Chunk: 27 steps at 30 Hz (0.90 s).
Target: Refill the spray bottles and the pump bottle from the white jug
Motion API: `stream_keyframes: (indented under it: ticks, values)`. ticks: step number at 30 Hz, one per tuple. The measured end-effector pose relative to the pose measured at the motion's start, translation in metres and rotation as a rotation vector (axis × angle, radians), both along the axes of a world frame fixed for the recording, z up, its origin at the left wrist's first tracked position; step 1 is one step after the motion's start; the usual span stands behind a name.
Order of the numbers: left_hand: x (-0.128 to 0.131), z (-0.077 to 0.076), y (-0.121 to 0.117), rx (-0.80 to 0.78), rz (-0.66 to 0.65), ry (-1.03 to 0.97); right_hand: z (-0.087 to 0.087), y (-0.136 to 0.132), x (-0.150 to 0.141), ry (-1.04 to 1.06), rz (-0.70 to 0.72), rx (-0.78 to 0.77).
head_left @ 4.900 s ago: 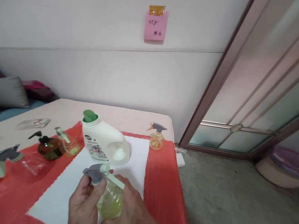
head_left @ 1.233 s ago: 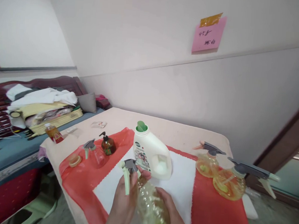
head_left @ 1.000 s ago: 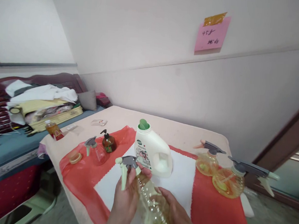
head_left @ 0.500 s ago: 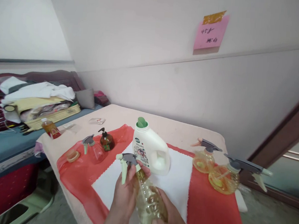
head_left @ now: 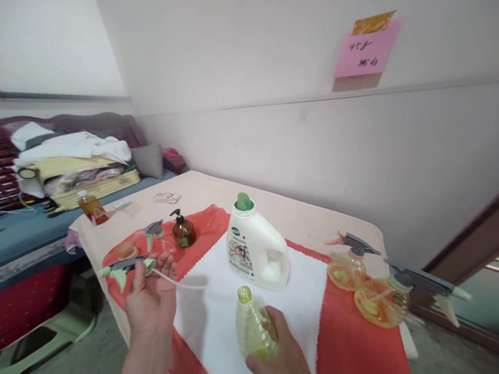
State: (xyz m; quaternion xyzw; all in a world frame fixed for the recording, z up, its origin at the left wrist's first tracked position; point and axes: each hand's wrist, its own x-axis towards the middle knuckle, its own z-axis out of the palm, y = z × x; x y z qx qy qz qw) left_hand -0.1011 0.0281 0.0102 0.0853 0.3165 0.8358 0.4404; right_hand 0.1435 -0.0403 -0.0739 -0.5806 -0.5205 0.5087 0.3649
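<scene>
My right hand (head_left: 282, 360) grips a clear yellowish spray bottle (head_left: 253, 324) by its body; its threaded neck is open and points up. My left hand (head_left: 151, 302) holds the grey and pale green trigger spray head (head_left: 128, 265), lifted off to the left, with its thin white dip tube (head_left: 180, 283) trailing toward the bottle. Both hands hover above a white cloth (head_left: 297, 296) laid over a red cloth (head_left: 357, 360). A white detergent jug (head_left: 256, 250) with a green spout stands just behind.
Two yellow spray bottles (head_left: 349, 265) (head_left: 389, 296) stand at the right on the red cloth. A brown pump bottle (head_left: 183, 232), a clear spray bottle (head_left: 155, 233) and a small tape roll (head_left: 126, 251) sit at the left. A bed with piled laundry (head_left: 69, 160) lies far left.
The trigger head has come off the bottle: my left hand has pulled it away to the left with its tube out, while my right hand keeps the bottle body.
</scene>
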Motion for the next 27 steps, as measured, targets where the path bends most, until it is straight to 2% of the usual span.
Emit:
stream_keyframes:
  ticks: [3, 7, 12, 14, 16, 20, 24, 27]
  values:
    - [0.012, 0.002, -0.001, 0.003, -0.027, 0.042, -0.008, -0.002, -0.016, 0.068, -0.028, 0.052]
    - [0.022, 0.008, -0.001, 0.003, 0.032, 0.062, -0.020, -0.006, -0.027, 0.059, -0.047, 0.118]
    - [0.017, 0.008, -0.001, -0.005, 0.050, 0.047, -0.024, -0.007, -0.008, -0.203, 0.058, 0.234]
    - [0.016, 0.007, -0.001, 0.003, 0.053, 0.035, -0.022, -0.005, 0.003, -0.264, 0.115, 0.226]
    - [0.016, 0.006, 0.000, 0.011, 0.050, 0.021, -0.021, -0.003, 0.008, -0.227, 0.131, 0.198]
    - [0.022, 0.006, 0.001, -0.008, 0.038, 0.008, -0.022, -0.002, -0.001, -0.150, 0.084, 0.216]
    - [0.028, 0.006, 0.000, -0.028, 0.018, -0.009, -0.030, -0.002, -0.015, -0.270, 0.098, 0.140]
    - [0.030, 0.006, 0.000, -0.045, 0.007, -0.039, -0.041, -0.002, -0.013, -0.271, 0.130, 0.109]
